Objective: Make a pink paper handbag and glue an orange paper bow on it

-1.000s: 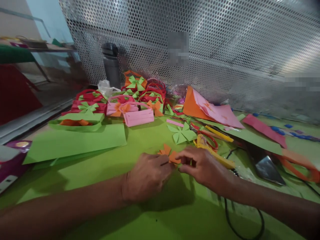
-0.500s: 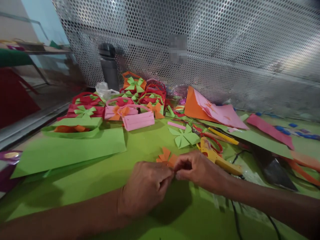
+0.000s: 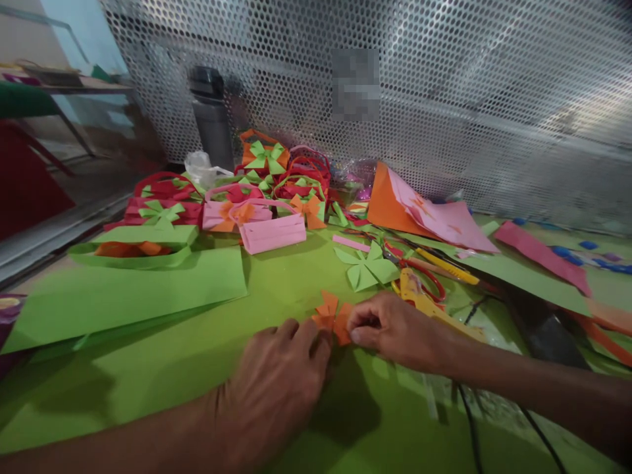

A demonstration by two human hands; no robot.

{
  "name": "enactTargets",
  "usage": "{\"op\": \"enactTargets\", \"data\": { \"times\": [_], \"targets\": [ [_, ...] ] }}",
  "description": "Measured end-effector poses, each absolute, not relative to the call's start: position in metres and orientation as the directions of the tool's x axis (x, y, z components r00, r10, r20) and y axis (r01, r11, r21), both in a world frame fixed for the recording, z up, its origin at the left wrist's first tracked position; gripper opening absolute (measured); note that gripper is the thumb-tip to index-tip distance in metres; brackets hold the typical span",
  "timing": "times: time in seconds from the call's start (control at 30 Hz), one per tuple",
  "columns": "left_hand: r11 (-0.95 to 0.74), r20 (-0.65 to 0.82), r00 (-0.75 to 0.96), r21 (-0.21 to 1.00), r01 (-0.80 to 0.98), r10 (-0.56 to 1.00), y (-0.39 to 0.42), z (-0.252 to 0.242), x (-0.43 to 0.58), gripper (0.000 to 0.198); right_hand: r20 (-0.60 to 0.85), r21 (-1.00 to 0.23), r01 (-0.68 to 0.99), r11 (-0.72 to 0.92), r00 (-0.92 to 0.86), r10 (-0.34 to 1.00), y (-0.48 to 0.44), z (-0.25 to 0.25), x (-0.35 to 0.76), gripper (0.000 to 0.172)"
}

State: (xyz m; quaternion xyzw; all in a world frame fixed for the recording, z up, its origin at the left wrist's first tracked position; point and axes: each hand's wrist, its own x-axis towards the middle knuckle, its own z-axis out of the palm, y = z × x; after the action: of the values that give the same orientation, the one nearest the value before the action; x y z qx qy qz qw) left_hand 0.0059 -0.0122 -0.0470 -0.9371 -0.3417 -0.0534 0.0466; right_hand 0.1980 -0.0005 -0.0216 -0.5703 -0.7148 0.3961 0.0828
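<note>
A small orange folded paper bow (image 3: 332, 316) lies on the green table sheet (image 3: 276, 283) between my two hands. My right hand (image 3: 395, 329) pinches its right edge with thumb and forefinger. My left hand (image 3: 276, 388) rests beside it with fingers stretched forward, the fingertips touching the bow's left side. A green paper bow (image 3: 366, 266) lies just beyond, and yellow-handled scissors (image 3: 427, 304) lie right of my right hand.
Several paper baskets in pink, red, green and orange (image 3: 247, 197) crowd the back left. A grey bottle (image 3: 211, 122) stands by the perforated metal wall (image 3: 444, 99). Loose sheets, orange and pink (image 3: 424, 214), a green sheet (image 3: 128, 289), and a black cable (image 3: 469, 421) lie around.
My left hand has opened from a pinch to stretched fingers and dropped lower. My right hand stays pinched on the orange bow. The view shifted slightly.
</note>
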Motion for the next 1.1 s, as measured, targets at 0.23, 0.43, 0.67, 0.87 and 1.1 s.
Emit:
{"op": "enactTargets", "data": {
  "times": [0.23, 0.43, 0.67, 0.87, 1.1],
  "targets": [
    [-0.766, -0.021, 0.766, -0.009, 0.643, 0.643, -0.016, -0.045, 0.008, 0.02, -0.376, -0.56, 0.823, 0.097, -0.357, 0.855, 0.008, -0.021, 0.192, 0.014],
    [-0.736, -0.089, 0.737, 0.049, 0.675, 0.67, -0.017, -0.04, 0.01, 0.024, -0.394, -0.468, 0.879, 0.09, -0.299, 0.869, 0.012, -0.018, 0.186, 0.012],
    [-0.753, -0.105, 0.754, 0.052, 0.656, 0.649, -0.015, -0.038, 0.01, 0.022, -0.353, -0.427, 0.894, 0.137, -0.304, 0.885, 0.014, -0.019, 0.185, 0.013],
    [-0.766, -0.056, 0.766, 0.029, 0.642, 0.64, -0.015, -0.041, 0.009, 0.022, -0.332, -0.426, 0.89, 0.162, -0.32, 0.887, 0.015, -0.024, 0.186, 0.013],
    [-0.775, -0.047, 0.775, 0.024, 0.631, 0.63, -0.017, -0.043, 0.008, 0.029, -0.325, -0.424, 0.887, 0.183, -0.338, 0.884, 0.015, -0.025, 0.186, 0.016]
  ]
}}
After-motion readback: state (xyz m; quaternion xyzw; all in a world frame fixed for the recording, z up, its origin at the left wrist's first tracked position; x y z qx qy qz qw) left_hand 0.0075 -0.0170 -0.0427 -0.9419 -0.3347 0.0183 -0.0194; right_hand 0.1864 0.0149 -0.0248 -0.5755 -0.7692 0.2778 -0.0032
